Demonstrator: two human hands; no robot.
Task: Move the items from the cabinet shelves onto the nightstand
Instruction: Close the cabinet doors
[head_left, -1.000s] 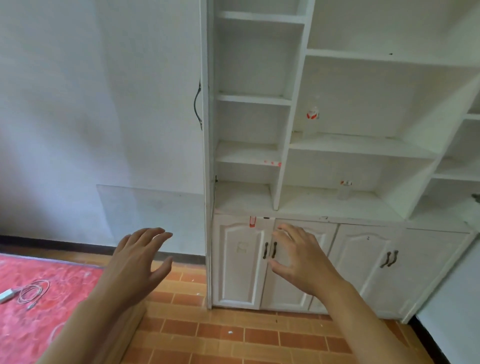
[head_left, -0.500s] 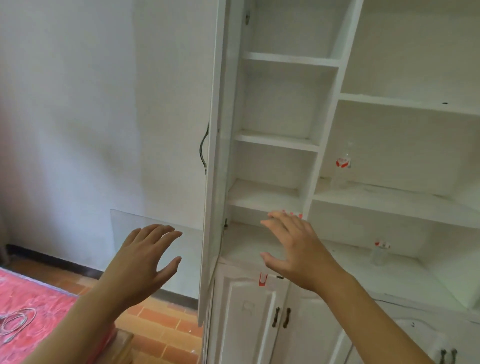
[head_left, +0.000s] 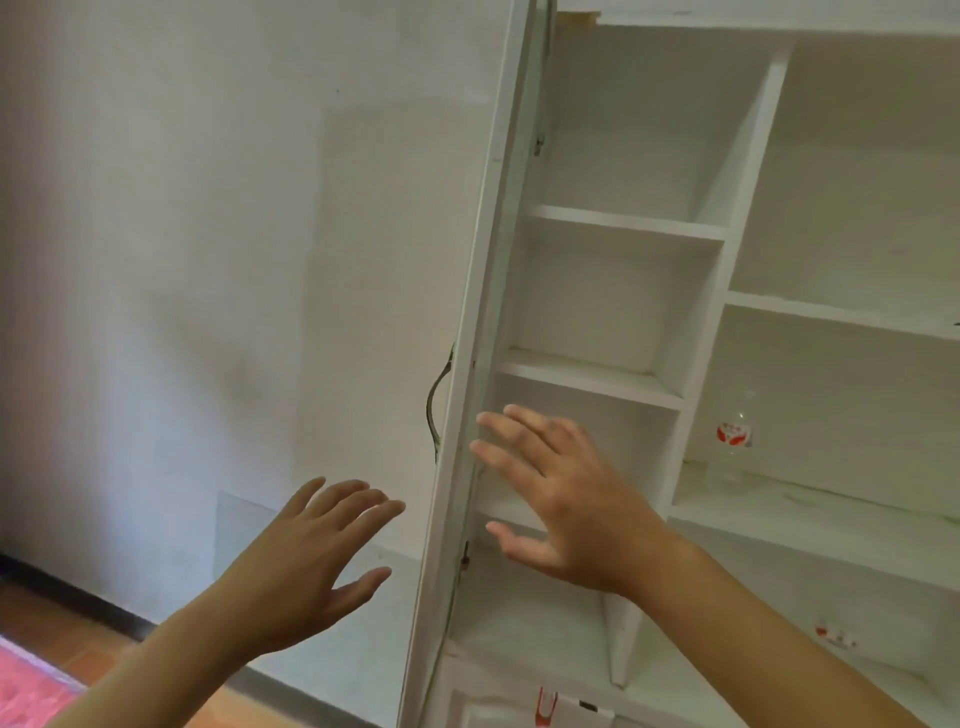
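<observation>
Cabinet (head_left: 613, 291) looms nearer; right hand (head_left: 566, 499) has risen to the shelves.

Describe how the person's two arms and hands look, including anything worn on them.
Both forearms are bare as far as the picture shows, with no sleeve in view. The left hand and the right hand wear no gloves, and no ring, watch or bracelet shows on the fingers or wrists. No marks or tattoos show on the backs of the hands.
</observation>
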